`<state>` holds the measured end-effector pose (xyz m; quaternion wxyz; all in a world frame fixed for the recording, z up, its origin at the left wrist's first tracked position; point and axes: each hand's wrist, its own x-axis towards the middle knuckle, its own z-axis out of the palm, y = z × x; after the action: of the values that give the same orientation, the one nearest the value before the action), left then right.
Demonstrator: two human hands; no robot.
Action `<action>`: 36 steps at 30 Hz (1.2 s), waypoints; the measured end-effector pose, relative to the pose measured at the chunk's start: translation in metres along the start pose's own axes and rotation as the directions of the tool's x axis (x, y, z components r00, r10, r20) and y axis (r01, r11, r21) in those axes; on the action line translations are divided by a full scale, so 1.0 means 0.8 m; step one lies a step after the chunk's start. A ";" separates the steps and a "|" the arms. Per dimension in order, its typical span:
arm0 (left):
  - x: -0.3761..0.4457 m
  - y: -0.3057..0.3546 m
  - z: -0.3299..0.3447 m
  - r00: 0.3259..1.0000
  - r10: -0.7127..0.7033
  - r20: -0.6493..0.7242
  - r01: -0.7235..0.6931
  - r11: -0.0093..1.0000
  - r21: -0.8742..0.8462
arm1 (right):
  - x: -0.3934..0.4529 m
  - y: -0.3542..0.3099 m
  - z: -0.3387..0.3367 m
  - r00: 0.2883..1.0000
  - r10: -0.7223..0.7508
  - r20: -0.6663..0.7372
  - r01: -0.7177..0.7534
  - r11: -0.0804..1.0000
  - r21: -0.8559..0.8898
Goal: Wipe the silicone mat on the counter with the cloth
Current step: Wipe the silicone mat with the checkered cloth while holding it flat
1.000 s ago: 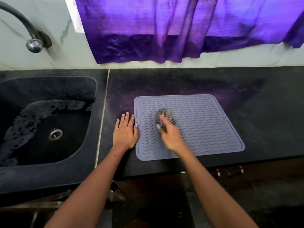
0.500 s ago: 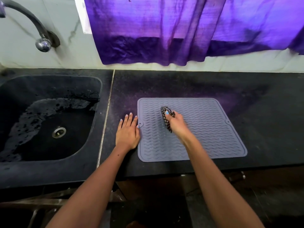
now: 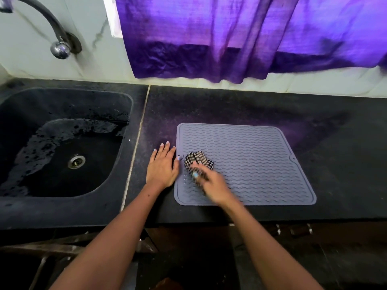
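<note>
We are seeing the silicone mat (image 3: 251, 164) lying flat on the black speckled counter (image 3: 335, 143), grey, roughly square with rounded corners, wavy ridges running across it and a raised rim. It is sitting under the right hand and just right of the left hand.

We are seeing the right hand (image 3: 213, 183) gripping the cloth (image 3: 198, 161), fingers curled over it, motion-blurred. The cloth is a bunched black-and-white checked wad, soft and crumpled, pressing on the mat's left part, poking out beyond the right fingertips and just right of the left thumb.

The left hand (image 3: 162, 166) is lying flat, fingers straight and together, holding nothing, palm on the counter just beside the mat's left edge. Its thumb tip is touching the small round tab at that edge.

Well left of the left hand, past a pale seam in the stone, we are noting the sink (image 3: 127, 114), a dark matte rounded-rectangle basin. It is holding patches of water and droplets around a round metal drain (image 3: 76, 161). A curved dark tap (image 3: 60, 46) with a shiny knob is sitting on the marble-look wall above it.

Beyond both hands a wrinkled purple curtain (image 3: 230, 38) is hanging down to the wall ledge.
</note>
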<state>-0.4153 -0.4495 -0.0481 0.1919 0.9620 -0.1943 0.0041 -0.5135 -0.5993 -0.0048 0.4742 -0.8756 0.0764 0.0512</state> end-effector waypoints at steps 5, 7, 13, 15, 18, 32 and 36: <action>-0.002 -0.001 0.000 1.000 0.008 0.002 -0.008 1.000 0.016 | 0.021 -0.024 -0.070 0.886 0.360 -0.294 -0.051 0.703 0.709; -0.001 -0.001 -0.001 1.000 0.005 -0.019 -0.005 1.000 0.006 | 0.010 -0.018 -0.079 0.881 0.138 -0.452 -0.007 0.960 0.280; 0.002 0.002 0.001 0.998 -0.010 -0.055 0.010 1.000 -0.001 | -0.011 0.046 -0.040 0.987 -0.106 -0.123 -0.001 0.752 -0.659; 0.001 0.002 0.002 0.998 -0.014 -0.062 0.013 1.000 -0.003 | -0.010 0.055 -0.037 0.982 -0.145 -0.124 0.023 0.733 -0.680; 0.001 0.000 0.003 0.998 -0.016 -0.063 0.016 1.000 -0.004 | 0.001 0.051 -0.059 0.994 -0.107 -0.037 0.072 0.848 -0.525; 0.005 -0.001 0.007 0.995 -0.023 -0.099 0.023 1.000 0.007 | -0.016 0.084 -0.108 0.986 -0.098 -0.132 -0.007 0.778 -0.628; 0.004 0.001 0.009 0.993 -0.027 -0.112 0.029 0.999 0.014 | -0.014 0.093 -0.108 0.990 -0.115 -0.079 0.038 0.767 -0.640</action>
<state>-0.4134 -0.4539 -0.0544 0.1952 0.9643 -0.1696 0.0566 -0.5368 -0.7110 -0.0168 0.1460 -0.9882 0.0456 0.0048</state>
